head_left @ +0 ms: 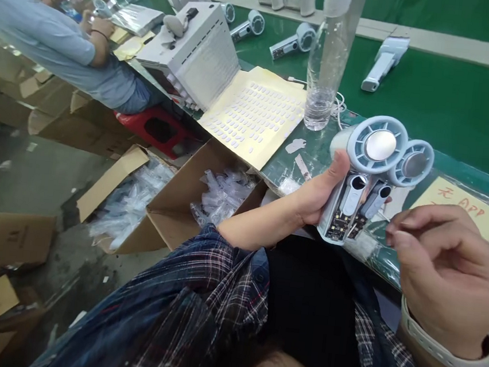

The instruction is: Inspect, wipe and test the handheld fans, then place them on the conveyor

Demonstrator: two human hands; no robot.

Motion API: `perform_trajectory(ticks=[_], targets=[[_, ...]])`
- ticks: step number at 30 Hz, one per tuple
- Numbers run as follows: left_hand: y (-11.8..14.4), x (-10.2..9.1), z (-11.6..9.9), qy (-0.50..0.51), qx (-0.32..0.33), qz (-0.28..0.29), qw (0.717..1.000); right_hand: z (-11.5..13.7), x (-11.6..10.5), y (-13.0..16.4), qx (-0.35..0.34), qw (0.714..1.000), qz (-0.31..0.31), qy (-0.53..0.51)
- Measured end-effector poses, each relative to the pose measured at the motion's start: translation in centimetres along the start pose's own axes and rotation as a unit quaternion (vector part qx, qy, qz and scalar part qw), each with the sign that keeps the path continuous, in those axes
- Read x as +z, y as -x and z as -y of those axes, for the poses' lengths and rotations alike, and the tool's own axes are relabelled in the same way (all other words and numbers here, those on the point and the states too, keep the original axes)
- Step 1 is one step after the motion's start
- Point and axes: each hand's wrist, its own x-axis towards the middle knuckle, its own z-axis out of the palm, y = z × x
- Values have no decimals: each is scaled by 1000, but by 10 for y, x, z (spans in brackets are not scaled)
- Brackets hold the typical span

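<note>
My left hand (328,186) is closed around two light blue handheld fans (348,208), held side by side and tilted over the bench edge. Their round heads have silvery discs in the middle. Both handles lack a front cover low down, so circuit boards show, and each has a pale oval button piece. Just to the right of the fans is my right hand (449,255), thumb and fingertips pinched together. A thin pale sliver shows by those fingertips, too small to name. A white band circles that wrist.
A yellow sheet of small white stickers (273,102), a water bottle (320,93) and a white metal box (201,46) stand on the bench. More fans lie on the green belt (459,106). Cartons of clear plastic pieces (221,196) sit below left. A co-worker (67,45) sits further left.
</note>
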Motion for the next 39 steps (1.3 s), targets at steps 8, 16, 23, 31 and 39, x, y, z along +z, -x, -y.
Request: perform_trajectory(ticks=[8, 16, 23, 31, 39], targets=[[54, -89, -52, -166, 269, -264, 911, -39, 52, -44, 6, 919, 220, 327], [64, -93, -49, -149, 250, -254, 922, -81, 122, -96, 0, 783, 291, 549], [59, -80, -49, -127, 214, -211, 945, -78, 129, -93, -13, 753, 291, 590], [57, -67, -42, -98, 133, -168, 972, -18, 70, -92, 96, 937, 157, 296], [36, -35, -29, -110, 72, -66, 989, 25, 36, -38, -102, 929, 73, 348]])
